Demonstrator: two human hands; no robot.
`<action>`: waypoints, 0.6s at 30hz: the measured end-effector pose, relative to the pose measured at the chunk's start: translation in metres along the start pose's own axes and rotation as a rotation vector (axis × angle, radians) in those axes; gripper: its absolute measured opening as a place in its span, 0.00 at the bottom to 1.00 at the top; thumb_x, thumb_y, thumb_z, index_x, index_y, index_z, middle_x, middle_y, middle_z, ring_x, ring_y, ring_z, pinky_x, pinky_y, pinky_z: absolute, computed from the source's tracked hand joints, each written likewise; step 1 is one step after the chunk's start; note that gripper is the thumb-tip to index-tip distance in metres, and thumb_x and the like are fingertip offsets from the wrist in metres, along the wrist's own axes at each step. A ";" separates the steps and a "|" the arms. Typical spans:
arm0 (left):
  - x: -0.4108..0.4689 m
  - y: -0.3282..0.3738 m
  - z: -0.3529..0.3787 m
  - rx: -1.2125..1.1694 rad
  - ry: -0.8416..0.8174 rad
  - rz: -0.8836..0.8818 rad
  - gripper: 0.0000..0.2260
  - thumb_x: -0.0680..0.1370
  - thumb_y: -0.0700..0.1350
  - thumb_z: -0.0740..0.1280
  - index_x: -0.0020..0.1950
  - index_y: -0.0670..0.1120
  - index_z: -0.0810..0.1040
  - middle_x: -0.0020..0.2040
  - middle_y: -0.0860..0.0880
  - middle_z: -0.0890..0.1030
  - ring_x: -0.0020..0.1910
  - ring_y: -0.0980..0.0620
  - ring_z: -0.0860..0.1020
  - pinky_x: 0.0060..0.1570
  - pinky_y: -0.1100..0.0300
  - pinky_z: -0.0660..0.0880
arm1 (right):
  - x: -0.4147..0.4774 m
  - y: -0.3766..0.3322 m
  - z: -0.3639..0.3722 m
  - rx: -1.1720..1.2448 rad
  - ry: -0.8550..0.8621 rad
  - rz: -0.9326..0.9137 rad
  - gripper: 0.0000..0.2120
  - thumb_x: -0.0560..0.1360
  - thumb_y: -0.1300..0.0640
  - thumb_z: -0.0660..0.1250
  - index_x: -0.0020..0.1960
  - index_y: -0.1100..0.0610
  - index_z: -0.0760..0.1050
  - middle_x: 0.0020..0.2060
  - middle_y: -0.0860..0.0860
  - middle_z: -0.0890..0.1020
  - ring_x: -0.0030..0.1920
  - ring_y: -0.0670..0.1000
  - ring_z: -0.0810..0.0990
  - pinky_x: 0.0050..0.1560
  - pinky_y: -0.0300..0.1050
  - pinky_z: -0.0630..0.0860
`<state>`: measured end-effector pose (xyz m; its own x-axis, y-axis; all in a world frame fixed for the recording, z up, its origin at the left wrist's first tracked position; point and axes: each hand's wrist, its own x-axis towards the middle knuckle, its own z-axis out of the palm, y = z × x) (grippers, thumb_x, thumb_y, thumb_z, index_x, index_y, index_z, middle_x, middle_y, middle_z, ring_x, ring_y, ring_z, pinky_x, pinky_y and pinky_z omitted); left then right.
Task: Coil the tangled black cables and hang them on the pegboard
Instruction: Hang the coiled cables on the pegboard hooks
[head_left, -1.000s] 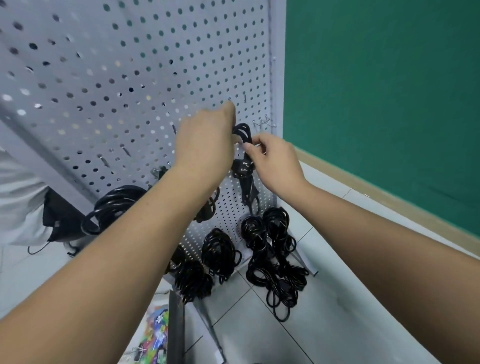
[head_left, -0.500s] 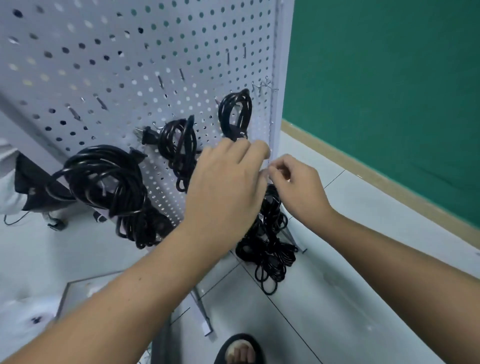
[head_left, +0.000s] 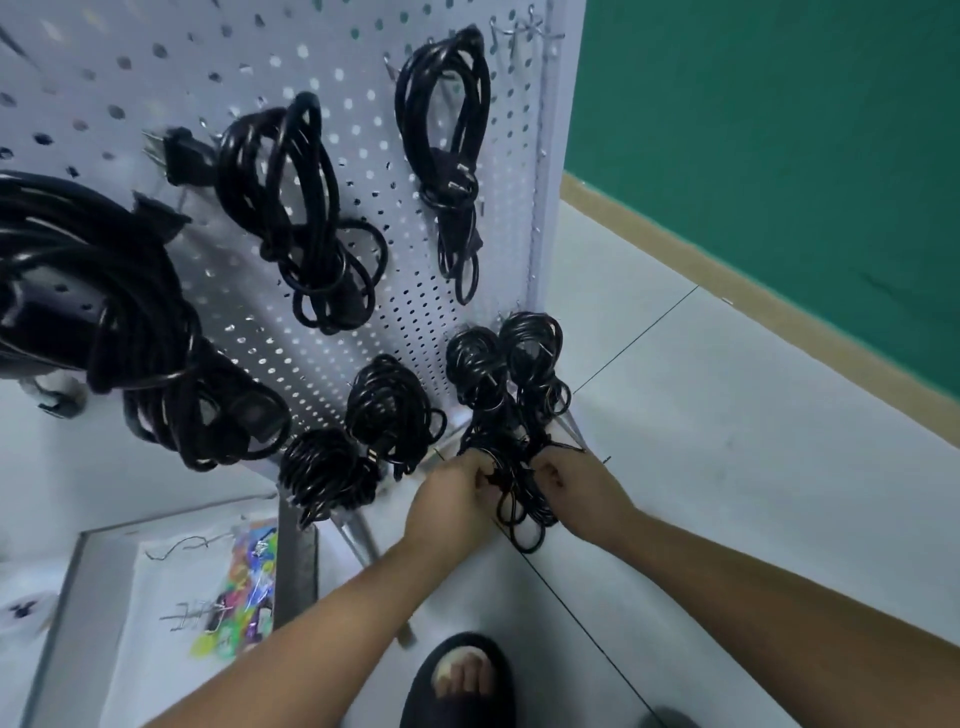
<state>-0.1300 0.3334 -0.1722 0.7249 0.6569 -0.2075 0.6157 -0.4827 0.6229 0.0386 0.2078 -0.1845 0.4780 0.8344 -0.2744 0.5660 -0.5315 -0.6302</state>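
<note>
At the pegboard (head_left: 332, 47) corner.
Left hand (head_left: 451, 501), right hand (head_left: 584, 493) gripped cables (head_left: 519, 379); bare floor (head_left: 727, 441) rightward; fingertips hidden.

white pegboard (head_left: 332, 62) with black cable coils (head_left: 447, 192) on it, upright on pale tiled floor (head_left: 727, 467)

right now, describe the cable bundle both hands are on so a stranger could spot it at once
Start at the white pegboard and follow it to its bottom right corner, beside the green wall. The thin black cable bundle hangs there, loops trailing toward the floor. It alone is gripped low down by the left hand and right hand.
</note>
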 end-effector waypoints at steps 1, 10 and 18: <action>0.008 -0.007 0.007 -0.050 -0.010 -0.091 0.07 0.78 0.42 0.70 0.57 0.48 0.80 0.49 0.52 0.84 0.48 0.50 0.84 0.46 0.53 0.81 | 0.004 0.003 0.006 -0.012 -0.040 0.005 0.11 0.85 0.57 0.64 0.63 0.54 0.82 0.54 0.50 0.85 0.53 0.52 0.83 0.54 0.48 0.80; 0.070 -0.035 0.042 -0.315 -0.072 -0.447 0.33 0.81 0.43 0.72 0.82 0.45 0.60 0.70 0.43 0.80 0.67 0.43 0.79 0.63 0.55 0.75 | 0.026 0.015 0.039 -0.098 -0.152 0.031 0.16 0.84 0.53 0.66 0.71 0.54 0.74 0.57 0.53 0.83 0.57 0.57 0.82 0.60 0.56 0.79; 0.058 -0.059 0.045 -0.537 -0.149 -0.598 0.17 0.73 0.46 0.83 0.57 0.44 0.82 0.54 0.45 0.88 0.52 0.46 0.86 0.51 0.54 0.82 | 0.020 0.022 0.044 -0.004 -0.159 0.076 0.21 0.80 0.47 0.71 0.70 0.52 0.74 0.59 0.50 0.82 0.59 0.53 0.80 0.58 0.54 0.80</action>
<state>-0.1105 0.3735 -0.2546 0.3777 0.6130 -0.6939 0.7068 0.2931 0.6438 0.0310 0.2197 -0.2361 0.4071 0.8043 -0.4328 0.5354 -0.5940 -0.6004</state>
